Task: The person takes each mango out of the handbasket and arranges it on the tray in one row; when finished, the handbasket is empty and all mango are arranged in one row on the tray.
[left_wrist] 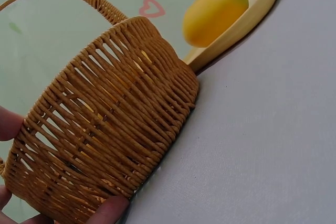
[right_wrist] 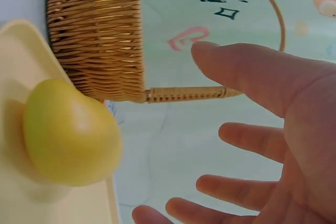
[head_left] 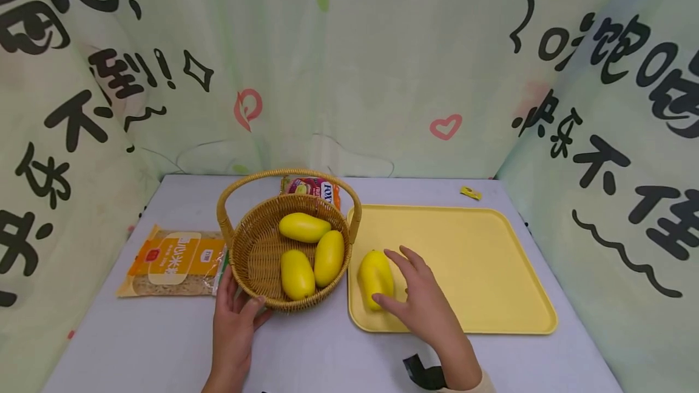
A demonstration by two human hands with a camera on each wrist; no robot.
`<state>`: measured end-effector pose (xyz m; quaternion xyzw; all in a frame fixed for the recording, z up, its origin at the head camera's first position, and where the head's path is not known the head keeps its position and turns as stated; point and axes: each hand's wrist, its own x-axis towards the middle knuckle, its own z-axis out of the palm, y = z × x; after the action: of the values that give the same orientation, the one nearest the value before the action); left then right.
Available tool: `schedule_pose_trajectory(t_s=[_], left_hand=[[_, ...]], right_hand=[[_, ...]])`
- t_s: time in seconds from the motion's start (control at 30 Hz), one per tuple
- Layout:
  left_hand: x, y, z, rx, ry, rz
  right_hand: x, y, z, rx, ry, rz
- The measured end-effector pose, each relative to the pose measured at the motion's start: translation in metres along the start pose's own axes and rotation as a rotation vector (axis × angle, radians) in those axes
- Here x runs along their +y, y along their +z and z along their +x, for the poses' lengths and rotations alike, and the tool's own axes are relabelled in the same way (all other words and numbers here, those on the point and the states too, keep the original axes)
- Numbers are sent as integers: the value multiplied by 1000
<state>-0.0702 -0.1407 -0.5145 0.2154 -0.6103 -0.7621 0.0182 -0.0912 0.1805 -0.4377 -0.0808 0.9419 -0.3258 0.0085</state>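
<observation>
A wicker basket (head_left: 261, 262) with a tall arched handle holds three yellow mangoes (head_left: 304, 227). At its near left side, my left hand (head_left: 232, 329) grips the basket, with the thumb by the rim and fingers against the woven wall (left_wrist: 113, 103). Another mango (head_left: 377, 279) lies at the left end of a yellow tray (head_left: 459, 265). My right hand (head_left: 428, 308) hovers just right of this mango, fingers spread and thumb apart. In the right wrist view, a gap shows between the fingers and the mango (right_wrist: 73, 132).
Left of the basket lies a bag of grain (head_left: 177, 262) with an orange label. Behind the basket is a purple-red packet (head_left: 314, 188). A small yellow wrapper (head_left: 470, 193) rests beyond the tray. Printed curtains (head_left: 349, 77) enclose the white table (head_left: 306, 356).
</observation>
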Motion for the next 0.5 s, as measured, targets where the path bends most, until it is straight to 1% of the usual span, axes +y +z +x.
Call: schedule_pose_trajectory(t_s=[0.07, 0.17, 0.27, 0.33, 0.5], left_hand=[[0, 0, 0, 0, 2, 0], [0, 0, 0, 1, 5, 2], [1, 0, 0, 1, 3, 3], [0, 0, 0, 1, 2, 3], [0, 0, 0, 0, 1, 0]], right_hand=[[-1, -3, -2, 12, -13, 43], [-3, -7, -3, 13, -34, 146], [-7, -10, 0, -12, -59, 255], [-11, -10, 3, -39, -66, 309], [-24, -9, 13, -110, -75, 344]])
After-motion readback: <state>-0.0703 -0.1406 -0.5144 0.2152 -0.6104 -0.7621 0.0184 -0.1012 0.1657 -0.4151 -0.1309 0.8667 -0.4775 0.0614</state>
